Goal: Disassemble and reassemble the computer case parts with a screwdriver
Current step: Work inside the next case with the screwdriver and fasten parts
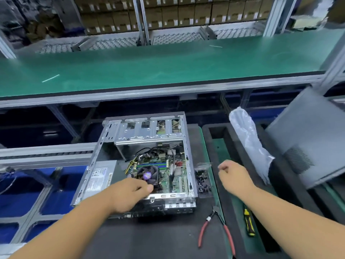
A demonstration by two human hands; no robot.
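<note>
An open computer case (147, 132) lies on its side on the dark mat, showing its motherboard and CPU fan (147, 175). My left hand (128, 195) hovers over the case's near edge beside the fan. Its fingers are curled and I see nothing in them. My right hand (235, 178) is in the air to the right of the case, closed into a loose fist with nothing visible in it. A yellow and black screwdriver (249, 223) lies on the green mat below my right forearm, and neither hand touches it.
Red-handled pliers (216, 225) lie near the case's right front corner. A small bag of dark screws (202, 180) sits against the case's right side. A grey side panel (308, 137) leans at the right, beside a clear plastic bag (248, 141). A green shelf (168, 68) runs behind.
</note>
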